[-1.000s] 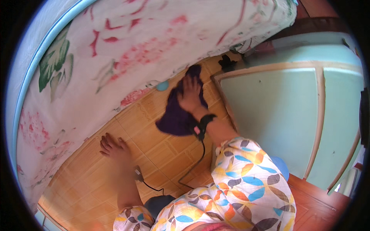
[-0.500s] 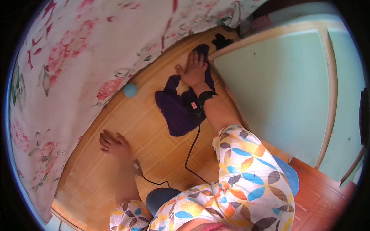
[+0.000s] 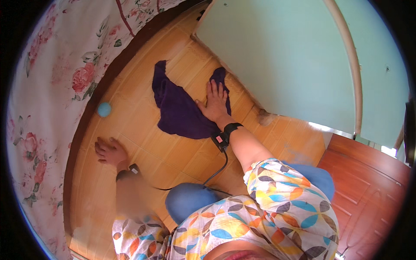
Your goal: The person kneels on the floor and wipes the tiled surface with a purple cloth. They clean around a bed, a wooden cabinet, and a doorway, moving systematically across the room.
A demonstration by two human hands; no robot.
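Observation:
A dark purple cloth [image 3: 177,110] lies crumpled on the wooden-look floor [image 3: 160,151], with two ends stretching away from me. My right hand [image 3: 215,102] presses flat on its right end, fingers stretched out and slightly apart. On the floor to the left, my left hand [image 3: 112,152] rests palm down with its fingers spread, holding nothing. A small light-blue ball [image 3: 104,109] sits just beyond that hand, apart from it. Each wrist wears a black strap with a small cabled device; the right device [image 3: 219,141] touches the cloth's near edge.
A white flowered fabric [image 3: 56,108] hangs along the left, over a dark edge. Pale green panels [image 3: 286,56] with a wooden frame stand at the right. A reddish-brown panelled door [image 3: 359,182] is at the lower right. My bent knee [image 3: 190,199] is close by, and cables trail along the floor.
My right hand has drawn the cloth nearer along the floor, and the cloth has changed shape. My view has shifted. My left hand stays on the floor.

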